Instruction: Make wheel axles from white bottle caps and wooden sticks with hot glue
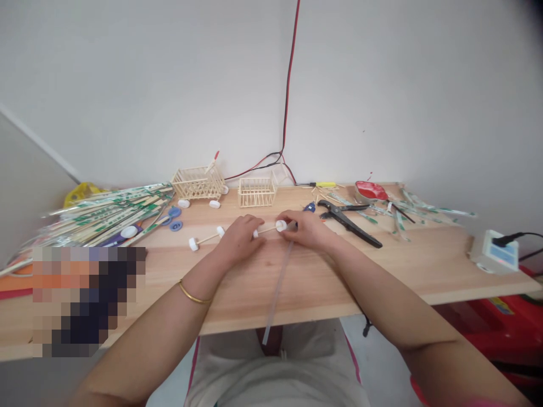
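Note:
Low over the table, both hands are at a thin wooden stick (267,230) with a white bottle cap at each end. My left hand (241,240) closes around the left cap (255,233), which its fingers partly hide. My right hand (309,230) pinches the right cap (281,226). A long translucent glue stick (278,282) runs from under the right fingers past the table's front edge; whether that hand grips it too, I cannot tell. Left of my left hand lies a similar stick with white caps (206,240). Something blue (310,207) shows just behind my right hand.
Two wooden stick baskets (257,192) (198,183) stand at the back, the left one with white cap wheels. Wrapped chopsticks (114,209) and blue caps (175,225) lie left. Black cutters (350,223), a red container (371,191) and a power socket box (495,251) are right.

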A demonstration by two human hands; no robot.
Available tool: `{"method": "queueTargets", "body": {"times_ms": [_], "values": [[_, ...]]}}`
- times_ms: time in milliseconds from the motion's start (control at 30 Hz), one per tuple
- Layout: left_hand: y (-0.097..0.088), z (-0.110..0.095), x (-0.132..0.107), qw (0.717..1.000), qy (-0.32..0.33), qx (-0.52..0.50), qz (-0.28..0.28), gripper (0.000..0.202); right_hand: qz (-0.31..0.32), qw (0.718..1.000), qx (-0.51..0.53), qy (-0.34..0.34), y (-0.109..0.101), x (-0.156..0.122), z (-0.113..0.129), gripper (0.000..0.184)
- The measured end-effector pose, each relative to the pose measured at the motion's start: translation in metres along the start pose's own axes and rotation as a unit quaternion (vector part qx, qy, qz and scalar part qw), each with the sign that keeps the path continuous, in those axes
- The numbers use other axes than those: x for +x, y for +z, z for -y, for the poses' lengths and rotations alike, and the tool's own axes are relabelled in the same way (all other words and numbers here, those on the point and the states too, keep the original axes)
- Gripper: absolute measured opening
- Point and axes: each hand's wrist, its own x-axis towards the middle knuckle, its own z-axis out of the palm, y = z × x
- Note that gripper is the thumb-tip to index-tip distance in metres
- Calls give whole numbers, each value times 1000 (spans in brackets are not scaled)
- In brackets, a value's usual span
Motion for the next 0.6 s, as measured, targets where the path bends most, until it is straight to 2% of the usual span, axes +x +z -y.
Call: {"method": "queueTargets", "body": {"times_ms": [167,600], "values": [[6,-4,3,1000,15,12,5,22,-3,1000,18,-22,1,0,4,28],[1,-15,5,999,21,-11,-23,24,-26,993,74,-85,6,3,3,33]]}}
